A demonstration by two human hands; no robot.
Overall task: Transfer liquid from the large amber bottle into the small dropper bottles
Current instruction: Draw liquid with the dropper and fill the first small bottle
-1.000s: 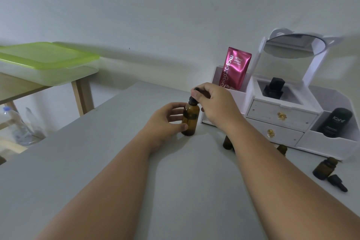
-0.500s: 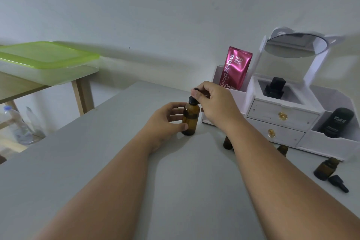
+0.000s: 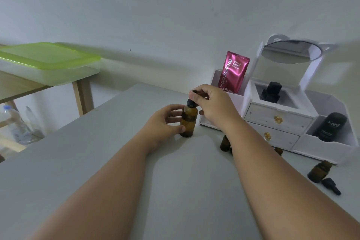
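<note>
The large amber bottle (image 3: 188, 122) stands upright on the grey table (image 3: 97, 161). My left hand (image 3: 165, 121) wraps its body from the left. My right hand (image 3: 212, 105) pinches the black dropper cap (image 3: 191, 101) on its neck from above. Small amber dropper bottles stand to the right: one (image 3: 224, 143) partly behind my right forearm, another (image 3: 278, 151) barely showing past the arm, and an uncapped one (image 3: 319, 170) at the far right with a loose black dropper cap (image 3: 331, 186) lying beside it.
A white vanity organiser (image 3: 276, 121) with drawers and a mirror stands at the back right, holding a pink sachet (image 3: 232, 71), a black perfume bottle (image 3: 271, 91) and a black Kahf tube (image 3: 331, 126). A green-lidded plastic box (image 3: 48, 62) sits on a wooden table at left.
My right hand's fingers have shifted slightly on the black cap, which sits a little higher. The left hand and the bottle have stayed in place.
</note>
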